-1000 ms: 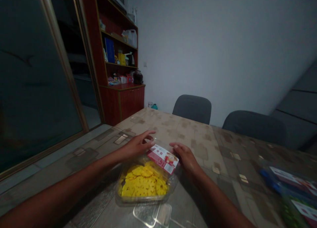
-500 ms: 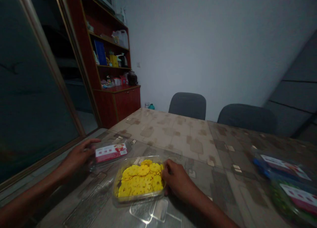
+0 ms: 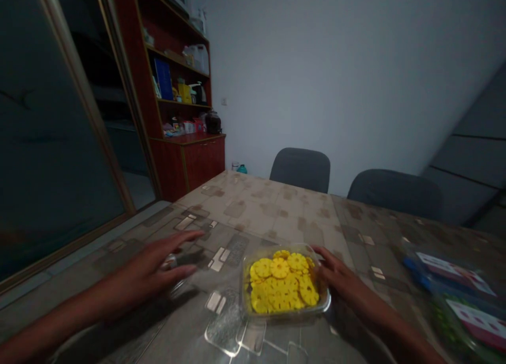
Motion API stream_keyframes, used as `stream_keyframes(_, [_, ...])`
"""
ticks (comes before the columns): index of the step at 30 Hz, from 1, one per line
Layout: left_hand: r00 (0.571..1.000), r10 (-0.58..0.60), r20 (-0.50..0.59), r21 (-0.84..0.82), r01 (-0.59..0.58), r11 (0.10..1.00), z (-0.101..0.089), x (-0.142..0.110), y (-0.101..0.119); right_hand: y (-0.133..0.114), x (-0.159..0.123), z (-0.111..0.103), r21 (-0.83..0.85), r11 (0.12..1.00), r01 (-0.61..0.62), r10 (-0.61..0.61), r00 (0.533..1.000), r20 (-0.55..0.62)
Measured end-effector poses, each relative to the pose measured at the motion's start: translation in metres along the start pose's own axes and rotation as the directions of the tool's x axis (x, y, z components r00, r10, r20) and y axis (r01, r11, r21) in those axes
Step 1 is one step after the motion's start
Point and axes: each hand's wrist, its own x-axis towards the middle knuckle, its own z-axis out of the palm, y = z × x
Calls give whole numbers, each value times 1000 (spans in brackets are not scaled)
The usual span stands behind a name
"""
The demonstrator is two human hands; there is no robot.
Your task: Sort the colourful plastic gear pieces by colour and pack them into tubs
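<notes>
A clear plastic tray (image 3: 285, 315) filled with yellow, flower-shaped slices (image 3: 280, 279) sits on the table in front of me. My right hand (image 3: 336, 274) grips it at the right side, with the fingers at the far right corner of the rim and partly hidden behind it. To the left of the tray, my left hand (image 3: 160, 266) hovers over the tabletop, thumb and fingers apart. A small clear, shiny bit shows between that thumb and the fingers; I cannot make out what it is. A gap separates the left hand from the tray.
At the right edge of the patterned table (image 3: 272, 206) lie a blue package with a label (image 3: 454, 272) and a clear pack of green food (image 3: 450, 316). Two grey chairs (image 3: 300, 169) stand behind the table. A red-brown cabinet (image 3: 190, 164) stands back left.
The tray of yellow slices has slid to the right with my right hand. My left hand has moved right and lower, and the labelled clear pack beside it is out of sight.
</notes>
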Motion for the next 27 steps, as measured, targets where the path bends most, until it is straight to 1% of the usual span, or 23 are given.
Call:
stream_keyframes(1, [990,29,136,-54,-21,998,15,5,13,-2,-3,-7,-21,999,39,-40,999,-13])
stream_keyframes(2, [968,68,241,-108,-43,993,29,12,25,-3,-5,-14,-54,996,72,-74,997,-32])
stream_keyframes(3, [946,121,300,-151,-78,985,44,21,35,-4,-7,-21,-97,991,95,-101,993,-58])
stream_keyframes(5, [910,237,339,-203,-176,963,71,40,50,-3,-10,-34,-190,973,133,-156,981,-114])
stream_keyframes(7, [875,332,352,-225,-265,938,93,61,61,-2,-12,-46,-260,949,178,-219,966,-135])
stream_keyframes(9, [854,383,351,-218,-323,921,110,77,65,1,-12,-51,-292,931,219,-260,959,-110])
stream_keyframes(11, [846,402,351,-199,-352,914,119,87,62,5,-9,-47,-280,927,250,-285,955,-88])
stream_keyframes(13, [863,390,319,-151,-360,920,120,93,52,10,-2,-31,-239,933,269,-294,952,-79])
stream_keyframes(15, [905,345,250,-60,-341,938,114,94,39,15,8,-5,-191,944,268,-287,955,-80])
stream_keyframes(17, [946,294,134,45,-302,952,103,89,27,19,18,23,-177,944,278,-294,953,-70])
stream_keyframes(18, [956,286,59,100,-291,952,97,84,22,21,23,36,-197,932,303,-320,946,-56])
stream_keyframes(19, [954,298,-25,152,-291,945,91,76,18,23,27,47,-233,910,343,-360,932,-33])
stream_keyframes(20, [938,330,-107,206,-303,930,87,66,15,24,30,57,-284,872,399,-417,909,-2])
stream_keyframes(21, [912,375,-168,256,-327,910,84,54,12,26,33,64,-343,815,467,-484,874,41])
stream_keyframes(22, [882,424,-206,290,-359,887,82,41,10,28,34,69,-398,742,539,-552,829,95])
stream_keyframes(24, [834,513,-202,319,-439,840,82,14,6,30,34,75,-479,594,646,-653,735,183])
stream_keyframes(25, [798,561,-220,335,-479,812,83,1,5,31,33,77,-507,541,671,-679,704,207])
stream_keyframes(26, [762,600,-242,348,-509,787,84,-8,4,31,33,79,-530,511,677,-691,690,215])
stream_keyframes(27, [732,626,-268,364,-525,770,84,-15,3,30,32,80,-550,499,670,-695,688,208])
